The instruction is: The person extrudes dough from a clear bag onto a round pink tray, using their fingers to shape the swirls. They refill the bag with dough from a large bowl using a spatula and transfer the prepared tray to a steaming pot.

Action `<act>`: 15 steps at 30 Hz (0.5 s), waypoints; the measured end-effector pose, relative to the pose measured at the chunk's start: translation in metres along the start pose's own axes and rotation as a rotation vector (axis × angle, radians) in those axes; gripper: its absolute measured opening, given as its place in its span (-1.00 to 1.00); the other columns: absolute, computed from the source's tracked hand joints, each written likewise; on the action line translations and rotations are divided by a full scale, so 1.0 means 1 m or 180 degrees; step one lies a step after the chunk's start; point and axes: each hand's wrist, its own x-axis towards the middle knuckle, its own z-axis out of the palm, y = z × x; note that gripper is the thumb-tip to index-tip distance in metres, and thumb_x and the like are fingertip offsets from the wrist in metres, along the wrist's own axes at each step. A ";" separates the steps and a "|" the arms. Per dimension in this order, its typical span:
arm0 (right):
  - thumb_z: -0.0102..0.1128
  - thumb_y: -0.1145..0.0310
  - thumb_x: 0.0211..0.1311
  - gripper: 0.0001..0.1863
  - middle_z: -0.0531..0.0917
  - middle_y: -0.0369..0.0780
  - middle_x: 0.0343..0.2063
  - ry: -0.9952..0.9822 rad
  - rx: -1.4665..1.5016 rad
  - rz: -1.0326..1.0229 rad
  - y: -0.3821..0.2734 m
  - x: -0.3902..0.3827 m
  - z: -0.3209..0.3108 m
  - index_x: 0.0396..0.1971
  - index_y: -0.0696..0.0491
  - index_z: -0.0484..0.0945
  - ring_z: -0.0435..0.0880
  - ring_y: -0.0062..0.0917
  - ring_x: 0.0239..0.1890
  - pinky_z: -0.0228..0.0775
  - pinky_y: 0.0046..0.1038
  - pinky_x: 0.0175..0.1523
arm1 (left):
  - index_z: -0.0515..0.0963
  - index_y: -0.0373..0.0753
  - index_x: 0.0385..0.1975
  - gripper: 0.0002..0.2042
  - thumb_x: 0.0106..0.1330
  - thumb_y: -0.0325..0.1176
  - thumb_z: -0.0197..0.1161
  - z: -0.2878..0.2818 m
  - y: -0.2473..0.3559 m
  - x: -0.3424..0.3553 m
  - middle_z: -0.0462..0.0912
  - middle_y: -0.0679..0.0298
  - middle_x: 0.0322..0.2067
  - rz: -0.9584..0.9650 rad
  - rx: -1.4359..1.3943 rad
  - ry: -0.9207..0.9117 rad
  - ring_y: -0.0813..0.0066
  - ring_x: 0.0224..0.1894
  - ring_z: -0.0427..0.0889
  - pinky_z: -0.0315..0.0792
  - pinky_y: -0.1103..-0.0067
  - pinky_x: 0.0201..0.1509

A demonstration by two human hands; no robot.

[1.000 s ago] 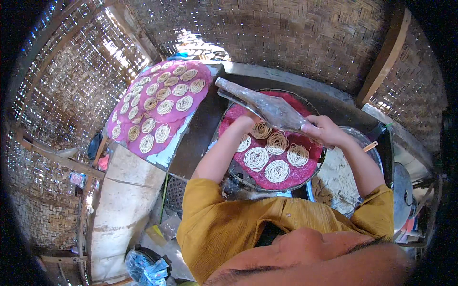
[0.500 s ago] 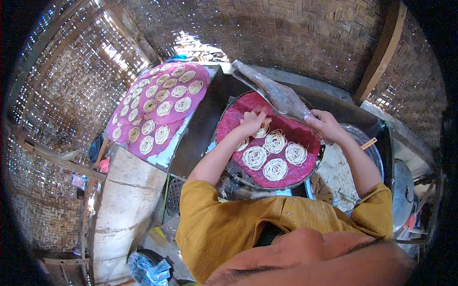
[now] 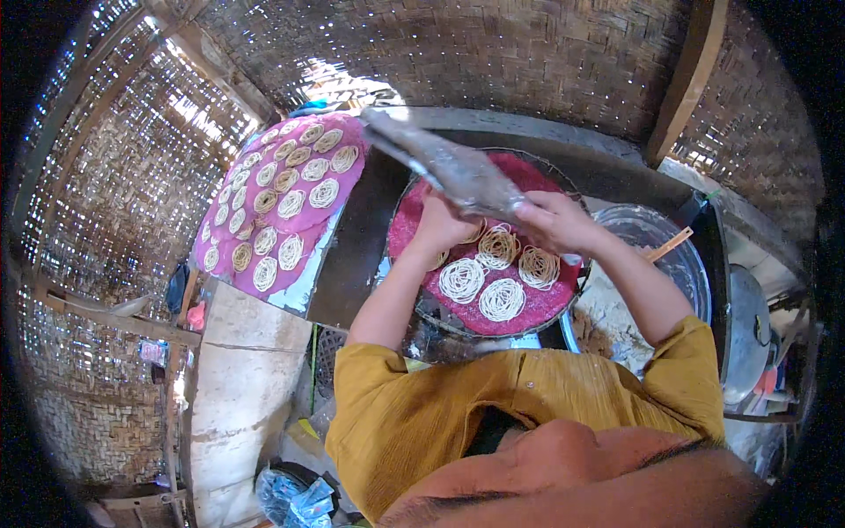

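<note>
My right hand (image 3: pixel 559 222) is closed round the near end of a long grey hand press (image 3: pixel 458 172), smeared with pale dough or flour. The press slants up to the left above a round tray lined with red cloth (image 3: pixel 528 167). My left hand (image 3: pixel 443 222) is under the middle of the press, its fingers mostly hidden by it. On the cloth below lie several coiled nests of pale noodle-like strands (image 3: pixel 502 300); those nearest my hands are shaded and partly covered.
Left of the tray, a pink cloth (image 3: pixel 304 242) bears several more strand nests. At right, a large metal basin (image 3: pixel 701 286) holds pale flour or dough, with a wooden handle (image 3: pixel 672 244) across its rim. A lidded metal pot (image 3: pixel 744 330) stands beyond. A woven wall (image 3: pixel 528 70) rises behind.
The press has swung left and lower over the tray, carried by my right hand. My left hand has drawn back from the cloth's far part to beneath the press.
</note>
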 end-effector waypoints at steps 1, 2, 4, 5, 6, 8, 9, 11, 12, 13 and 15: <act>-0.10 0.01 0.10 -0.54 0.51 -0.24 -0.53 -0.0116 -0.0129 -0.0308 -0.002 0.004 0.006 -0.33 0.16 0.44 0.44 -0.57 -0.45 0.29 -0.50 -0.34 | 0.38 -0.27 -0.27 -0.57 -0.24 -0.42 0.31 0.003 -0.001 -0.006 0.50 0.22 -0.30 -0.0425 -0.0055 0.0491 0.50 -0.26 0.46 0.34 0.59 -0.16; -0.09 0.01 0.10 -0.55 0.51 -0.24 -0.50 -0.0227 -0.0270 -0.0632 -0.001 0.009 0.007 -0.32 0.14 0.44 0.44 -0.58 -0.42 0.29 -0.50 -0.32 | 0.38 -0.27 -0.27 -0.57 -0.24 -0.42 0.31 0.002 -0.001 -0.012 0.50 0.22 -0.30 -0.0411 -0.0064 0.0475 0.50 -0.26 0.46 0.34 0.59 -0.16; -0.09 0.00 0.10 -0.56 0.52 -0.25 -0.42 -0.0371 -0.0326 -0.0987 0.013 0.024 0.001 -0.28 0.11 0.44 0.44 -0.58 -0.35 0.30 -0.50 -0.26 | 0.35 -0.28 -0.20 -0.53 -0.19 -0.39 0.29 -0.008 -0.008 -0.027 0.50 0.25 -0.37 -0.0142 -0.0457 0.1094 0.42 -0.32 0.48 0.35 0.59 -0.19; -0.09 0.01 0.10 -0.57 0.52 -0.24 -0.37 -0.0312 -0.0320 -0.0898 0.010 0.027 0.001 -0.27 0.08 0.45 0.46 -0.53 -0.31 0.29 -0.48 -0.21 | 0.35 -0.24 -0.25 -0.66 -0.07 -0.40 0.21 -0.015 -0.030 -0.039 0.46 0.32 -0.51 0.0014 -0.0153 0.1376 0.46 -0.44 0.45 0.36 0.58 -0.29; -0.09 0.02 0.10 -0.58 0.53 -0.22 -0.32 -0.0222 -0.0286 -0.0734 0.014 0.033 -0.002 -0.25 0.06 0.45 0.47 -0.49 -0.27 0.28 -0.47 -0.16 | 0.35 -0.22 -0.27 -0.73 -0.01 -0.40 0.16 -0.019 -0.043 -0.046 0.43 0.36 -0.58 0.0062 -0.0036 0.1471 0.48 -0.50 0.43 0.36 0.58 -0.34; 0.03 0.14 0.02 -0.67 0.51 -0.18 -0.33 0.0298 -0.1296 -0.1114 0.038 0.042 -0.009 -0.28 0.04 0.47 0.47 -0.38 -0.24 0.26 -0.43 -0.13 | 0.34 -0.19 -0.34 -0.83 0.08 -0.35 0.08 -0.031 -0.046 -0.067 0.36 0.40 -0.68 -0.0028 -0.0500 0.1799 0.52 -0.61 0.36 0.34 0.58 -0.43; 0.09 0.21 -0.05 -0.71 0.49 -0.17 -0.37 0.0330 -0.1739 -0.0928 0.051 0.046 -0.014 -0.32 0.03 0.48 0.45 -0.35 -0.25 0.25 -0.41 -0.13 | 0.32 -0.19 -0.39 -0.85 0.10 -0.29 0.04 -0.036 -0.036 -0.078 0.32 0.41 -0.71 -0.0179 -0.1121 0.1987 0.53 -0.65 0.31 0.31 0.58 -0.47; 0.16 0.38 -0.21 -0.76 0.44 -0.17 -0.48 0.0460 -0.2060 -0.0914 0.074 0.053 -0.018 -0.41 0.02 0.49 0.43 -0.33 -0.30 0.25 -0.38 -0.16 | 0.29 -0.18 -0.48 -0.80 0.15 -0.17 -0.04 -0.052 0.001 -0.102 0.22 0.43 -0.77 -0.0480 -0.2326 0.2395 0.55 -0.74 0.21 0.25 0.58 -0.55; 0.16 0.38 -0.21 -0.76 0.44 -0.17 -0.48 0.0469 -0.2059 -0.0886 0.080 0.054 -0.021 -0.41 0.02 0.49 0.43 -0.33 -0.30 0.25 -0.38 -0.16 | 0.29 -0.20 -0.49 -0.80 0.14 -0.20 -0.02 -0.058 0.036 -0.103 0.22 0.41 -0.77 -0.0527 -0.2507 0.2350 0.53 -0.72 0.23 0.26 0.56 -0.52; 0.15 0.39 -0.20 -0.77 0.44 -0.17 -0.47 0.0596 -0.2193 -0.0896 0.085 0.056 -0.025 -0.41 0.02 0.49 0.43 -0.33 -0.28 0.25 -0.38 -0.15 | 0.29 -0.22 -0.49 -0.81 0.12 -0.22 0.00 -0.065 0.068 -0.104 0.22 0.40 -0.77 -0.0578 -0.2684 0.2312 0.52 -0.70 0.25 0.26 0.54 -0.50; 0.07 0.45 -0.21 -0.83 0.47 -0.18 -0.46 0.0939 -0.2374 -0.0820 0.078 0.044 -0.023 -0.48 0.00 0.52 0.43 -0.32 -0.28 0.24 -0.38 -0.13 | 0.32 -0.26 -0.49 -0.77 0.12 -0.19 -0.01 -0.077 0.040 -0.133 0.23 0.40 -0.78 0.0143 -0.2355 0.2030 0.52 -0.68 0.26 0.21 0.56 -0.49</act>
